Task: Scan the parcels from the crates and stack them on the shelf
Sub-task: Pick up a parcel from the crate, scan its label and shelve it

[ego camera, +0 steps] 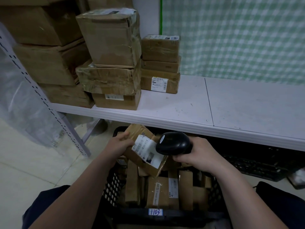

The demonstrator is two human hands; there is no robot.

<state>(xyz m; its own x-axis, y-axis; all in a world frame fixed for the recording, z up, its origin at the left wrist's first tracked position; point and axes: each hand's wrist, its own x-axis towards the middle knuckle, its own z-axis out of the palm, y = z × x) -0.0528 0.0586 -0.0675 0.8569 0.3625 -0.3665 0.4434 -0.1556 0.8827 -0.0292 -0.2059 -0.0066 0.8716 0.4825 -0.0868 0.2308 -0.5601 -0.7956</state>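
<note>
My left hand [119,142] grips a small cardboard parcel [143,156] by its left end, tilted above a black crate [113,184]. The parcel's white label faces up. My right hand [196,154] holds a black barcode scanner [173,142], its head right over that label. The crate carries a tag reading 1103 and holds several more brown parcels [162,190]. On the white shelf [231,104] above the crate, cardboard boxes [113,60] stand stacked at the left.
A second black crate [257,161] sits under the shelf at the right. A perforated grey shelf post [49,109] slants down the left side, with clear plastic sheeting behind it. A smaller stack of three boxes [160,65] stands against the green checked wall.
</note>
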